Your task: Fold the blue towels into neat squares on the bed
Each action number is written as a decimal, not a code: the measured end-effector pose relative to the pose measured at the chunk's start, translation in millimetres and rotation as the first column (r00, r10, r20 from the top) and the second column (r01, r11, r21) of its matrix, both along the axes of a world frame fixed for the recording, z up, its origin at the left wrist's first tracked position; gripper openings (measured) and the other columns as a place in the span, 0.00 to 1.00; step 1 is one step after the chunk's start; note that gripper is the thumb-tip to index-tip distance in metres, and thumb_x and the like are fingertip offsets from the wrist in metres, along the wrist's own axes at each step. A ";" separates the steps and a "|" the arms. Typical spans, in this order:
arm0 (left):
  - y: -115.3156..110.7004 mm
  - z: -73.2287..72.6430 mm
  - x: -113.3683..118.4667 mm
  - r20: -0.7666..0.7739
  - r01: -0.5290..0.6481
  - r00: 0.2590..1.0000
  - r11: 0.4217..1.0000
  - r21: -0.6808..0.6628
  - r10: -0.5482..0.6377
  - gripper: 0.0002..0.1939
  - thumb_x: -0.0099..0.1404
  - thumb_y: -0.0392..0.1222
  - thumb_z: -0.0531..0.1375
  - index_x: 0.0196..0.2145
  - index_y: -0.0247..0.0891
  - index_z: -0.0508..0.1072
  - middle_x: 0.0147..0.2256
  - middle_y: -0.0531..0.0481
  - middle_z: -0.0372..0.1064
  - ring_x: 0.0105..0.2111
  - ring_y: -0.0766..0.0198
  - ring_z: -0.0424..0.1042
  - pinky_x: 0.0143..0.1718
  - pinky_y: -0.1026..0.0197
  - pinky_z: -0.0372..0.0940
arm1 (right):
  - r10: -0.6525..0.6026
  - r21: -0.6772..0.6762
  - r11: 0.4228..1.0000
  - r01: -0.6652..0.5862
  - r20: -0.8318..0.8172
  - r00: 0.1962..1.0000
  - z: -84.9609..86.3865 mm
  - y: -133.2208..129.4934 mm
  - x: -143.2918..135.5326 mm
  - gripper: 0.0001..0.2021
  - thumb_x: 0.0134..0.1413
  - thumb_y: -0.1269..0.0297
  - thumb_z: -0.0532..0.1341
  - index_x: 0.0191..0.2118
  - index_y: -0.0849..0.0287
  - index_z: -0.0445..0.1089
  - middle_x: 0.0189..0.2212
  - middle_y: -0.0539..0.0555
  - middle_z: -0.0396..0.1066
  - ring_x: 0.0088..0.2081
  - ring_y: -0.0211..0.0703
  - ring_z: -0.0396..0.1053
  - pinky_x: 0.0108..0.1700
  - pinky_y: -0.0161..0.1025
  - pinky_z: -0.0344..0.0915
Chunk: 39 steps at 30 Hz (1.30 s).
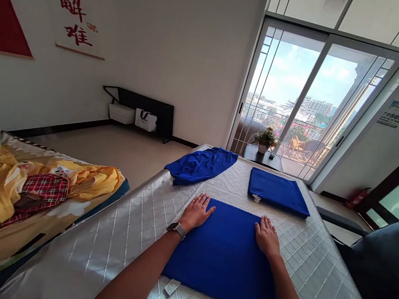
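Note:
A blue folded cloth (pixel 225 256) lies flat on the silvery quilted mattress (pixel 111 242), a white tag sticking out at its near left edge. My left hand (pixel 197 212) rests flat on its far left corner, fingers stretched out. On the far right corner, my right hand (pixel 268 235) also lies flat with extended fingers. Neither hand grips anything. Beyond them, a second blue folded cloth (pixel 279 191) sits at the right, with its own tag. A crumpled blue cloth (pixel 202 165) is spread at the far left of the mattress.
Left of the mattress is a bed with yellow patterned bedding (pixel 90 182). A black shelf unit (pixel 156 109) stands by the wall. Past the mattress's far end, a potted plant (pixel 265 139) sits on a small dark table near the sliding glass door. A dark sofa (pixel 391 258) stands at right.

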<state>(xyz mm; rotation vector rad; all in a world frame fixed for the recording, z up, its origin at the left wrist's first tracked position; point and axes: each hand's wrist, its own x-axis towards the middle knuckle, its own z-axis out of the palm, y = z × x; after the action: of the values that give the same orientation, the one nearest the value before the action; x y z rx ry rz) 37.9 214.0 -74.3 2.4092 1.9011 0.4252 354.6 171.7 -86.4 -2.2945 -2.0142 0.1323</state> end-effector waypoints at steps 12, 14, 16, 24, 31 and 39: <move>2.2 0.6 2.3 -0.049 -0.010 0.999 0.999 -0.044 0.008 0.37 0.74 0.62 0.40 0.71 0.36 0.53 0.71 0.41 0.46 0.71 0.50 0.44 0.70 0.45 0.42 | -0.022 0.012 1.000 0.023 -0.039 0.999 9.9 -5.6 -6.3 0.32 0.71 0.55 0.36 0.73 0.66 0.42 0.74 0.55 0.39 0.73 0.42 0.35 0.72 0.46 0.34; 3.6 2.4 1.0 -0.063 -0.011 0.998 0.998 -0.062 0.007 0.38 0.73 0.63 0.40 0.71 0.36 0.53 0.71 0.41 0.46 0.71 0.49 0.44 0.69 0.44 0.43 | -0.018 0.019 1.000 0.019 -0.046 0.999 10.7 -6.3 -6.3 0.32 0.71 0.55 0.37 0.73 0.66 0.42 0.74 0.56 0.39 0.73 0.42 0.35 0.72 0.46 0.34; 5.9 7.1 -0.3 -0.077 -0.013 0.997 0.997 -0.076 0.007 0.39 0.73 0.64 0.41 0.70 0.36 0.55 0.70 0.40 0.49 0.71 0.47 0.47 0.69 0.44 0.44 | -0.015 0.027 0.999 0.016 -0.052 0.999 10.5 -6.4 -6.1 0.32 0.71 0.55 0.37 0.73 0.67 0.43 0.74 0.56 0.40 0.73 0.43 0.35 0.72 0.46 0.34; 1.6 31.3 88.1 -0.063 0.124 0.991 0.992 0.027 -0.122 0.38 0.75 0.60 0.38 0.67 0.28 0.60 0.68 0.33 0.55 0.70 0.44 0.50 0.69 0.43 0.44 | -0.007 0.048 0.999 0.009 -0.047 0.999 5.7 -3.8 -4.9 0.32 0.71 0.56 0.36 0.73 0.68 0.43 0.73 0.58 0.41 0.73 0.44 0.36 0.72 0.47 0.35; -36.9 6.0 199.4 0.043 0.413 0.907 0.906 0.092 -0.418 0.32 0.77 0.56 0.37 0.68 0.39 0.61 0.67 0.42 0.60 0.68 0.56 0.55 0.68 0.49 0.49 | 0.050 0.026 0.998 -0.049 -0.009 0.999 7.0 -8.8 0.7 0.31 0.67 0.65 0.42 0.73 0.62 0.45 0.74 0.54 0.38 0.73 0.41 0.34 0.71 0.44 0.34; -24.1 -0.7 119.9 0.012 0.308 0.951 0.951 0.021 -0.308 0.36 0.75 0.63 0.35 0.69 0.42 0.58 0.69 0.46 0.53 0.70 0.54 0.48 0.70 0.46 0.45 | 0.004 0.030 1.000 -0.003 -0.026 1.000 7.6 -4.8 -3.6 0.32 0.70 0.56 0.36 0.73 0.68 0.42 0.73 0.58 0.40 0.73 0.43 0.35 0.71 0.46 0.35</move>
<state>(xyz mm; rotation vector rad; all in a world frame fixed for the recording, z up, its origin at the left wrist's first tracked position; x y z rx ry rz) 157.8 189.9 -75.1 2.6429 1.4807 0.4412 351.0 166.9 -78.8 -2.2598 -1.9938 0.1316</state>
